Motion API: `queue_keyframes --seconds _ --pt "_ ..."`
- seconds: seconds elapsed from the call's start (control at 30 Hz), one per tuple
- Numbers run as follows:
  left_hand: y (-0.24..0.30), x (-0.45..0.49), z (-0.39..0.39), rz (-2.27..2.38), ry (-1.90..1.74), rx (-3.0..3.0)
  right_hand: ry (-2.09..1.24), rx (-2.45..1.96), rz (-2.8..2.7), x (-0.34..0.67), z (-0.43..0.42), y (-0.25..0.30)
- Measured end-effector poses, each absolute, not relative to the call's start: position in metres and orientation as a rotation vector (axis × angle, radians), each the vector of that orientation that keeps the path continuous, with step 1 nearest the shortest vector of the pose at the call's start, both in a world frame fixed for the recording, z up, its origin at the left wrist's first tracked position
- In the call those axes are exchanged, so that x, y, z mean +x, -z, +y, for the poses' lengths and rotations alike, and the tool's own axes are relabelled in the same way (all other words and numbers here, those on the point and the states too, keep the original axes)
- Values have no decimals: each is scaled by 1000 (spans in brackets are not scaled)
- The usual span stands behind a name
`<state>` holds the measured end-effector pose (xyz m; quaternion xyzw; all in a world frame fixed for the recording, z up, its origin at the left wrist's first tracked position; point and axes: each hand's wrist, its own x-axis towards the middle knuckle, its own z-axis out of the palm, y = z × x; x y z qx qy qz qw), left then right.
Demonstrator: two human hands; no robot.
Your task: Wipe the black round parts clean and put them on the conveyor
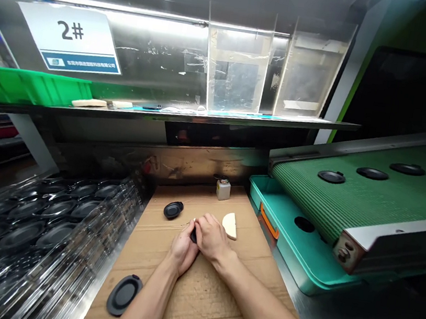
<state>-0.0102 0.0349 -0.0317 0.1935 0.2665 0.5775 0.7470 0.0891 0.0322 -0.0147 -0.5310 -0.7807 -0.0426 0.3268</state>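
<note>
Over the middle of a cardboard sheet [218,292], my left hand [183,250] and my right hand [210,238] meet around a small black part [193,235]. Both hands are closed on it, and most of it is hidden by the fingers. Just right of my right hand lies a cream half-round pad [230,225]. A black oval part [173,209] rests up and left of my hands. Beside my left forearm is a flat black oval disc with a small tab [124,295]. A small pale bottle with a metal top [223,188] stands at the sheet's far edge.
Clear plastic trays [55,237] with several black discs are stacked at left. On the right, a green conveyor belt [374,195] carries several black discs above a teal bin [302,256] with an orange latch. A metal shelf [187,119] holding a green crate [28,88] crosses the back.
</note>
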Motion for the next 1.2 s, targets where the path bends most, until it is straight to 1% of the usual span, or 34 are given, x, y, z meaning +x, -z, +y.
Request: queue_keyframes --seconds 0.2,0.4,0.6,0.77,1.03,1.2 --pt "35 -13 40 530 -1244 495 114 -1582 -1952 94 34 16" --pt "35 -16 41 594 -1271 426 -38 -1675 -1903 101 31 17" --pt "32 -19 42 603 -1291 378 -205 -1652 -1866 107 27 21" --pt "29 -20 41 615 -1307 363 -320 -1553 -1882 90 12 27" --pt "28 -14 35 641 -1243 473 -178 -1522 -1913 72 12 19" --pt "32 -12 36 685 -1266 488 -229 -1472 -2025 82 14 14"
